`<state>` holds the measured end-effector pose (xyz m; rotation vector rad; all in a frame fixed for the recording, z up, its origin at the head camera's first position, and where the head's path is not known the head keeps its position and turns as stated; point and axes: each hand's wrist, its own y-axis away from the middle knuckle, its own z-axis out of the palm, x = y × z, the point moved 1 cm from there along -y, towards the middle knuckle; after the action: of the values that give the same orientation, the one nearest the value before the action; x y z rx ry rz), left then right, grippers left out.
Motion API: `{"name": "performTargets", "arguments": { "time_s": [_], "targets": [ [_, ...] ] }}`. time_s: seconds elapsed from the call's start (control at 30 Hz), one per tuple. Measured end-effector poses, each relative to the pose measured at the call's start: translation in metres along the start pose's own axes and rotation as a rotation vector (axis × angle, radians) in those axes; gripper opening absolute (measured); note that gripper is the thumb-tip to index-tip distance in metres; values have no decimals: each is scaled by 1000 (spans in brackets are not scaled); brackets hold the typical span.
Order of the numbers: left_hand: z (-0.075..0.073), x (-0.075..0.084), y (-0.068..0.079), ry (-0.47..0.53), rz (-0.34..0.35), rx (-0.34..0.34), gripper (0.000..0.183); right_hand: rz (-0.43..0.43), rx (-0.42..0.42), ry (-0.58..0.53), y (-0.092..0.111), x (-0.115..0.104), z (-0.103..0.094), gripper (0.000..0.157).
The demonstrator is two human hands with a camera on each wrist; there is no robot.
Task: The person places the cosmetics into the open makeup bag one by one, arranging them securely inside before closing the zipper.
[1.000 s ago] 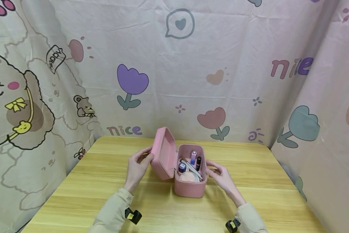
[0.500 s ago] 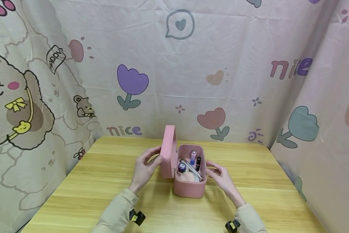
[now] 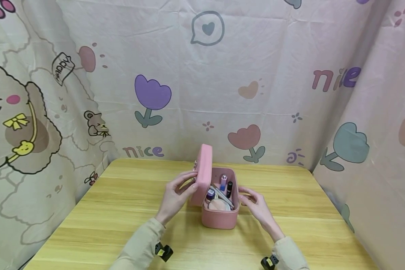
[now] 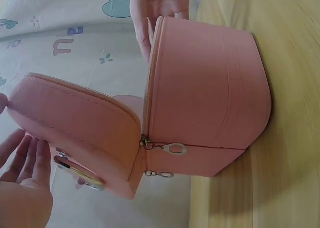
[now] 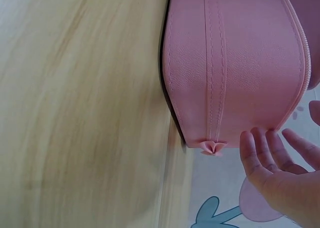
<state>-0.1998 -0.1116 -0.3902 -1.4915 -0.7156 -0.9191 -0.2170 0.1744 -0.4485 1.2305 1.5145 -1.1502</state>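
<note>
A pink makeup case [image 3: 220, 219] stands on the wooden table with its lid [image 3: 204, 165] raised, tilted in over the left part of the opening. My left hand [image 3: 176, 197] grips the lid, thumb at its near end and fingers on its outer face. On the other side, my right hand [image 3: 259, 208] touches the case wall near the rim with its extended fingers [image 5: 260, 150]. Inside are a round pinkish puff or compact [image 3: 219, 204], slim sticks [image 3: 223, 197], a dark-capped little bottle [image 3: 210, 194], a pink-and-blue tube [image 3: 223, 182] and a black tube [image 3: 229, 189]. The lid hides part of the interior.
The wooden table [image 3: 121, 210] extends around the case. A printed curtain [image 3: 195, 75] hangs behind it and along both sides. Zipper pulls [image 4: 175, 148] dangle by the hinge side, and a small bow-like tab [image 5: 213, 147] sticks out on the right wall.
My left hand has swung the lid rightward, from leaning outward past upright to tipping over the opening. The right hand and the case body have stayed in place.
</note>
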Motion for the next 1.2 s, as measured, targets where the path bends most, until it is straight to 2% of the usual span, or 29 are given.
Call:
{"name": "performTargets", "arguments": {
  "time_s": [0.2, 0.37, 0.43, 0.53, 0.63, 0.8, 1.0, 1.1, 1.2],
  "targets": [
    [6, -5, -1, -10, -12, -59, 37, 1, -17, -20, 3, -5, 1, 45],
    [10, -11, -1, -20, -16, -111, 39, 15, 2, -49, 2, -5, 1, 42],
    [10, -13, -1, -24, -4, -109, 39, 21, 8, -82, 2, -6, 1, 42],
    [8, -16, -1, -44, -2, -71, 37, 26, 11, -142, 1, -7, 1, 44],
    [5, -21, -1, -72, -41, -15, 37, 20, 10, -169, 2, -8, 0, 45],
    [1, -32, 0, -118, -184, 30, 37, 12, -4, -164, 2, -7, 0, 46],
    [5, -44, 5, -158, -313, -21, 43, 52, -23, -171, 3, -8, 0, 48],
    [9, -47, 8, -158, -333, -63, 48, 51, -30, -155, 4, -9, 1, 49],
    [12, -47, 10, -157, -325, -88, 50, 35, -40, -133, 5, -11, 1, 50]
  ]
}}
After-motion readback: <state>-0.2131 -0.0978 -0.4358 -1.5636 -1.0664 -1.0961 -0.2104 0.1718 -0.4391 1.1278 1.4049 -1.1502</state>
